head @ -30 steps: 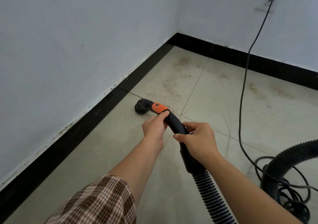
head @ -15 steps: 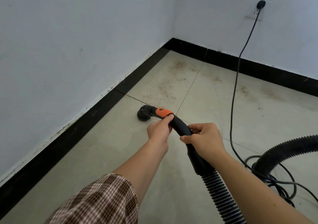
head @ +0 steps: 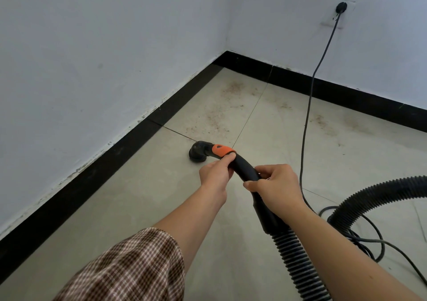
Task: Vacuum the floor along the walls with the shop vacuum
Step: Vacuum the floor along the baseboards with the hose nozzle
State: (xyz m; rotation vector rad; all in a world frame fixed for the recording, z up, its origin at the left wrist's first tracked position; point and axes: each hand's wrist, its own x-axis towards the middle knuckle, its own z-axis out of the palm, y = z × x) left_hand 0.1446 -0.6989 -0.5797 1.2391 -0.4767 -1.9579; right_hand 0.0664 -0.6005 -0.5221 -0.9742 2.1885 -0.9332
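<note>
Firmly, we are clasping the rigid wand (head: 245,169) with left hand (head: 213,177) and right hand (head: 277,186), fingers wrapped shut; beyond our fingertips, the nozzle (head: 198,153) is likely gliding lightly.

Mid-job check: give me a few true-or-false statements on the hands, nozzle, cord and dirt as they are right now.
1. Both hands grip the wand. True: left hand nearer the nozzle, right hand behind.
2. The nozzle touches the baseboard. False: it sits on the tile, apart from the baseboard.
3. The cord is plugged into the wall. True.
4. The corner floor is clean. False: brown dirt remains there.
5. The hose is smooth. False: the hose is ribbed.
</note>
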